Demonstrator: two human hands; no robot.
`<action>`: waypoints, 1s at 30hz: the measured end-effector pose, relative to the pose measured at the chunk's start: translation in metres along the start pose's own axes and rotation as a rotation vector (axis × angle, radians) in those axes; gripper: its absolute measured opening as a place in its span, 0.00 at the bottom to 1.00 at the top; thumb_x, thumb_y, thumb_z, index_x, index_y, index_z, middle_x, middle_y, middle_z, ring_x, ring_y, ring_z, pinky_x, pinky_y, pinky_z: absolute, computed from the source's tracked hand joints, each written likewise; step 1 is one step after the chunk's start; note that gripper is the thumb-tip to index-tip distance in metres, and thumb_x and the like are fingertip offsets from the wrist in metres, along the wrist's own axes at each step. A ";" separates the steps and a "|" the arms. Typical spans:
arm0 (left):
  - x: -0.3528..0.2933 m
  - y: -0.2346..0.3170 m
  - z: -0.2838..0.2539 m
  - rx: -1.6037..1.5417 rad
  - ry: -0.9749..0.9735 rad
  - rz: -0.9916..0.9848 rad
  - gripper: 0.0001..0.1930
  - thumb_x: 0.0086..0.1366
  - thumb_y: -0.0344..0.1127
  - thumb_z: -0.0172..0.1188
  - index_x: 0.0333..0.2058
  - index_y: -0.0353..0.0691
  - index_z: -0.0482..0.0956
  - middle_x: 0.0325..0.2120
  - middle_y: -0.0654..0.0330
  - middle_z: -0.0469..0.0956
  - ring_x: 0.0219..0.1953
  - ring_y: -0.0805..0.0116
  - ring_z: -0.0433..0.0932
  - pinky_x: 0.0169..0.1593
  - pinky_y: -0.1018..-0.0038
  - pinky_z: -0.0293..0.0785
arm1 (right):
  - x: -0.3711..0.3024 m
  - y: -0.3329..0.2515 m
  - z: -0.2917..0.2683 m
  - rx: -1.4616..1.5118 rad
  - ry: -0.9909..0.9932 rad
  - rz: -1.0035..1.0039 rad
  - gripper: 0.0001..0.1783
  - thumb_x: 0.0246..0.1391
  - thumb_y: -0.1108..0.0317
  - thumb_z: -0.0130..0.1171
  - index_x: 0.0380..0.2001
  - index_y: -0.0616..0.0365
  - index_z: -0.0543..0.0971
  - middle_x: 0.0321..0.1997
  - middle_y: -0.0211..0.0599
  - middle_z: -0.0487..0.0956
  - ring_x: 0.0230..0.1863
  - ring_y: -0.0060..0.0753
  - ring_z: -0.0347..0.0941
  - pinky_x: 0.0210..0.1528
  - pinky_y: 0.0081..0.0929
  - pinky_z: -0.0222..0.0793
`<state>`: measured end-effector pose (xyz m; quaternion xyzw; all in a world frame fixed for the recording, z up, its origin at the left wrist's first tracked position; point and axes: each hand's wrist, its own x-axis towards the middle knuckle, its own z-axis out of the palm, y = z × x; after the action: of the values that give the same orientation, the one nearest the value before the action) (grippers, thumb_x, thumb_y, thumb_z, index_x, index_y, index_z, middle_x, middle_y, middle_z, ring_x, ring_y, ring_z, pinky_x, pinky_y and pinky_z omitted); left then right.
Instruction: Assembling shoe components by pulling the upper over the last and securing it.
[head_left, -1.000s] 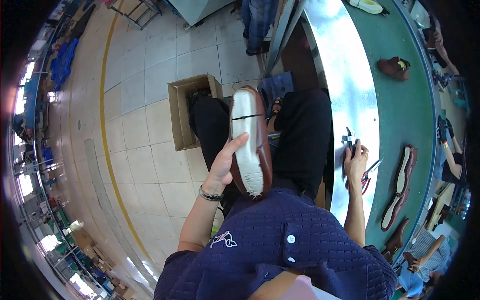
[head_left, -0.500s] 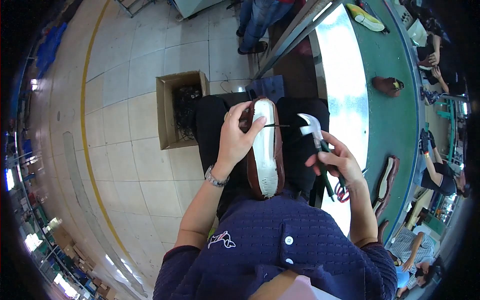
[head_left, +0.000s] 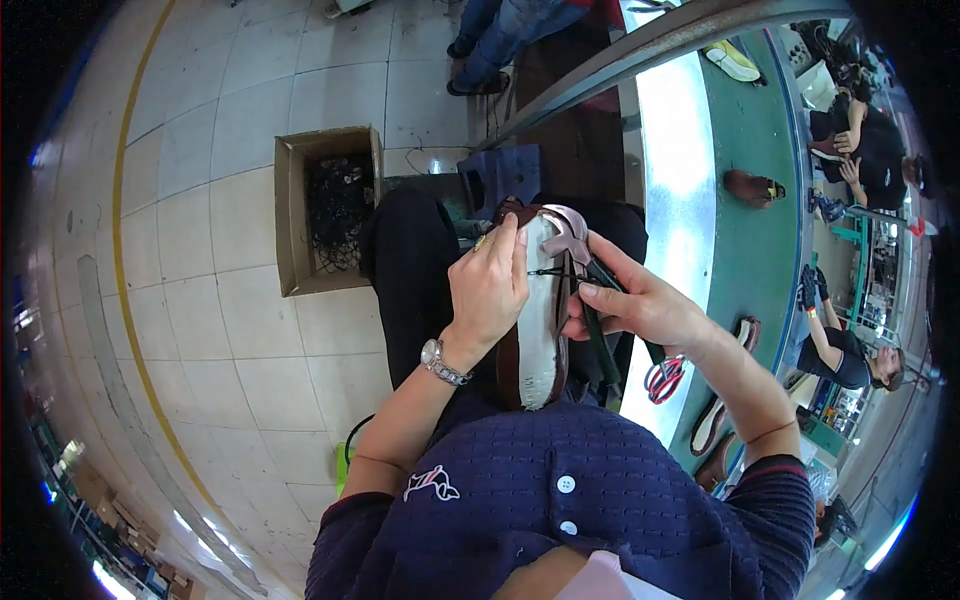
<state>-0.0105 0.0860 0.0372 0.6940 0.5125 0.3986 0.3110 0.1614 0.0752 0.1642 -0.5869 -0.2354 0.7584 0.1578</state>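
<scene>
Tiled floor (head_left: 240, 345) spreads left. On the lap (head_left: 405, 270), the sole-up shoe (head_left: 538, 345) has black cord (head_left: 546, 271) across it, so work seems unfinished. The left hand (head_left: 490, 295) holds its far left side; the right hand (head_left: 645, 305) curls round pincers (head_left: 568, 234), their bite unclear, covering the right edge. Farther: cardboard box (head_left: 290, 225) left, green bench (head_left: 742, 120) right.

The pincer head (head_left: 568, 235) looks like smooth metal, the box (head_left: 291, 220) matt cardboard, the shirt (head_left: 500, 480) textured cloth.

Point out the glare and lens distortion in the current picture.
Head view: white glare washes out part of the metal worktop; head view: the yellow floor line bows and the corners go black; head view: the pale shoe sole shows no such washout.
</scene>
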 end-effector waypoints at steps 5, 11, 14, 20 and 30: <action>-0.003 -0.003 0.003 0.015 0.011 0.021 0.12 0.64 0.29 0.55 0.42 0.26 0.78 0.32 0.44 0.81 0.30 0.52 0.82 0.33 0.67 0.79 | 0.003 -0.005 0.013 -0.362 0.044 -0.079 0.33 0.68 0.69 0.42 0.70 0.53 0.44 0.35 0.33 0.71 0.31 0.21 0.70 0.34 0.26 0.74; -0.005 -0.005 0.006 -0.041 0.061 0.042 0.11 0.65 0.29 0.54 0.42 0.26 0.78 0.33 0.43 0.81 0.32 0.53 0.83 0.35 0.68 0.79 | 0.006 0.029 0.018 -0.720 0.291 -0.230 0.36 0.64 0.70 0.49 0.69 0.60 0.45 0.23 0.43 0.77 0.23 0.34 0.76 0.30 0.31 0.73; -0.006 -0.011 0.002 -0.085 0.065 0.066 0.11 0.66 0.29 0.54 0.43 0.29 0.79 0.34 0.44 0.82 0.33 0.54 0.83 0.36 0.69 0.78 | 0.008 0.038 0.020 -0.757 0.319 -0.291 0.35 0.64 0.71 0.48 0.68 0.61 0.46 0.24 0.47 0.78 0.25 0.41 0.78 0.31 0.34 0.73; 0.002 -0.011 -0.015 -0.202 -0.069 0.103 0.14 0.65 0.26 0.54 0.49 0.36 0.78 0.41 0.47 0.81 0.37 0.55 0.83 0.39 0.70 0.79 | 0.012 0.058 0.012 -0.868 0.383 -0.457 0.35 0.60 0.73 0.50 0.67 0.62 0.48 0.27 0.55 0.79 0.27 0.57 0.78 0.31 0.42 0.74; -0.002 -0.020 -0.021 0.106 -0.162 0.324 0.25 0.52 0.20 0.56 0.51 0.40 0.76 0.44 0.40 0.78 0.33 0.54 0.83 0.36 0.68 0.80 | -0.022 -0.017 0.005 -1.140 0.170 -0.146 0.35 0.58 0.73 0.54 0.67 0.56 0.54 0.23 0.47 0.79 0.27 0.47 0.79 0.33 0.36 0.74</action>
<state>-0.0384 0.0906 0.0299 0.8127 0.3877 0.3587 0.2459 0.1615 0.0766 0.1925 -0.6205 -0.6328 0.4492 -0.1130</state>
